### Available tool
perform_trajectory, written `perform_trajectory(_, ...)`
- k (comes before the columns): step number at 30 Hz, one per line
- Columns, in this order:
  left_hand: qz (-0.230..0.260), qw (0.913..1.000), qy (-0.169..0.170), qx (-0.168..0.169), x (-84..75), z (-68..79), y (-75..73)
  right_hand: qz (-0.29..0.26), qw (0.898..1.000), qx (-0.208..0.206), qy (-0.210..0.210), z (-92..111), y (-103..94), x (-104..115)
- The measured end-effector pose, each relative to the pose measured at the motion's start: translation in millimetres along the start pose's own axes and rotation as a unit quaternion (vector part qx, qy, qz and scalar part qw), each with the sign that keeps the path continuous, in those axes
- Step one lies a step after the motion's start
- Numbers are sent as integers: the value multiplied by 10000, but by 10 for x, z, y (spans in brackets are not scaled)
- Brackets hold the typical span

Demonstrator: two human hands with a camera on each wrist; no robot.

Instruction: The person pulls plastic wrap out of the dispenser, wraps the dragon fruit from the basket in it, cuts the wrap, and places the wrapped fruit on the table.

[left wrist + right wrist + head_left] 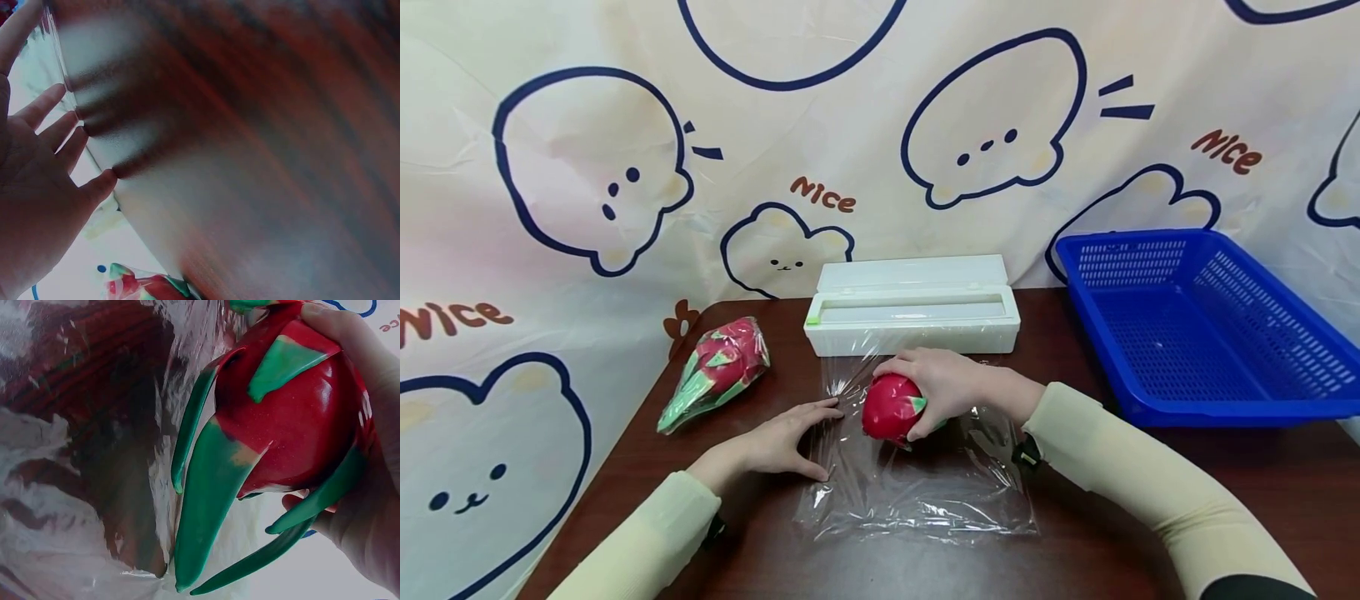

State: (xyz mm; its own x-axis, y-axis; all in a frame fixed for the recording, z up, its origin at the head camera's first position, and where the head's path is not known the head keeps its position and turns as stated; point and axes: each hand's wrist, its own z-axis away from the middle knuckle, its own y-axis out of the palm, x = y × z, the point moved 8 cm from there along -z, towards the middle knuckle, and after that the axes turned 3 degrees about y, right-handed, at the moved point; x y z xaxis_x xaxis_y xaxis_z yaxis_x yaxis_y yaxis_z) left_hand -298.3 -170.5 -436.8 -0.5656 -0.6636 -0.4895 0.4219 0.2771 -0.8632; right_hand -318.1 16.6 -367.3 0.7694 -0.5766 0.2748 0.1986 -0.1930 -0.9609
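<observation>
A red dragon fruit with green leaf tips sits on a sheet of cling film spread over the table. My right hand grips it from above and the right; the right wrist view shows the fingers and thumb around the fruit. With spread, fairly straight fingers, my left hand rests at the film's left edge; in the left wrist view its fingertips touch the table. The film runs back to a white cling film dispenser whose lid stands raised.
A second dragon fruit, wrapped in clear film, lies at the table's left edge. On the right stands a blue plastic basket. A printed cloth hangs behind the brown table.
</observation>
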Motion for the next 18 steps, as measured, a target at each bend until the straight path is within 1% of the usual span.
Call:
perform_trajectory(7, -7, 10000, -88, 37, 12, 16, -2, 184, 9996, 225, 42, -27, 108, 22)
perform_trajectory(10, 17, 10000, -69, 3, 2, 17, -17, 246, 9995, 211, 28, -37, 113, 35)
perform_trajectory(18, 12, 9999, 80, -69, -23, 10, -23, 154, 9994, 297, 51, -48, 125, 23)
